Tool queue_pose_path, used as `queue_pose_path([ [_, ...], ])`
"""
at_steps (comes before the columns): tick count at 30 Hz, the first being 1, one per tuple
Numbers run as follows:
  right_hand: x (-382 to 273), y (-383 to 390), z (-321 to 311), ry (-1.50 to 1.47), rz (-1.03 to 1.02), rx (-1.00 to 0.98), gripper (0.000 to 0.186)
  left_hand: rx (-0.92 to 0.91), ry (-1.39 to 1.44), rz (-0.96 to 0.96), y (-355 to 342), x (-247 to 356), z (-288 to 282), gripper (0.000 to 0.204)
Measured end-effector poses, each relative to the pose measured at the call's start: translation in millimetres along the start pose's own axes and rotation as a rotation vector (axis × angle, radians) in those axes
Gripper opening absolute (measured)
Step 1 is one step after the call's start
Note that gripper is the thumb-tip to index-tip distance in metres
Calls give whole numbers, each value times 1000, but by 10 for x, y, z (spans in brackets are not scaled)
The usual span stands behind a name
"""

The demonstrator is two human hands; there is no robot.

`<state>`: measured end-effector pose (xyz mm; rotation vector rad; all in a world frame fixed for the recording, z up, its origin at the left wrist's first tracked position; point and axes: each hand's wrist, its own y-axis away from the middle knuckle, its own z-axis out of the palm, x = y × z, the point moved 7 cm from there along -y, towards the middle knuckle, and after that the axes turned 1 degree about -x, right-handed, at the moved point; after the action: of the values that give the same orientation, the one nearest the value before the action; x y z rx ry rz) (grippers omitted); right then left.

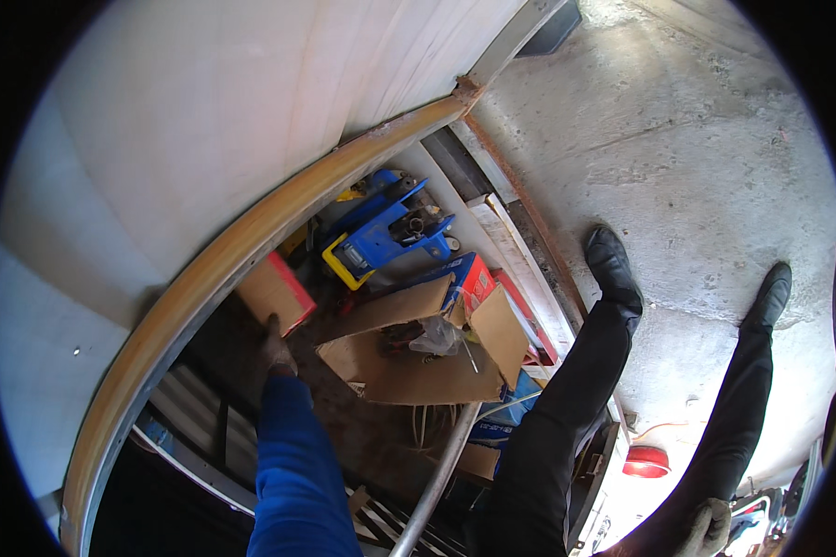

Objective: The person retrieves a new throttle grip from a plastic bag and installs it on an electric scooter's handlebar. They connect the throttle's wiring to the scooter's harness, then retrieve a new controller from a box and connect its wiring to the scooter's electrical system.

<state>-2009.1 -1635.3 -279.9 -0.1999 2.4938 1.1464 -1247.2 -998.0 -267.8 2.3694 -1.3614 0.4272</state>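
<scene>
My left hand (279, 353), in a dirty glove at the end of a blue sleeve, grips the near lower corner of a brown cardboard box with red edges (279, 292). The box is tilted beside the curved yellowish rail; some fingers are hidden against it. To its right is a larger open cardboard box (409, 376) with a clear plastic bag (437, 336) and small loose items inside. Low at the right, my right hand (709, 527) wears a light grey glove, beside my dark trouser leg. Its fingers look curled; whether they hold anything is hidden.
A blue trolley jack (385, 232) with a yellow part lies beyond the boxes. A blue and red carton (474, 278) sits behind the open box. A metal pipe (441, 478) slants up toward it. The yellowish rail (223, 232) borders the space; a red round object (646, 461) lies right.
</scene>
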Motion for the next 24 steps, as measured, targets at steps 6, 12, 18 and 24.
queue_pose_path([
  [6,143,-159,78,-226,206,-83,11,-87,-963,250,-33,340,155,63],
  [12,132,-48,-235,-341,337,-53,8,138,-870,119,991,784,284,56],
  [18,92,-243,-575,-491,349,-30,4,169,-925,339,2209,1242,283,49],
  [24,211,-533,-1009,-640,354,-156,15,122,-1065,577,4010,1824,508,38],
])
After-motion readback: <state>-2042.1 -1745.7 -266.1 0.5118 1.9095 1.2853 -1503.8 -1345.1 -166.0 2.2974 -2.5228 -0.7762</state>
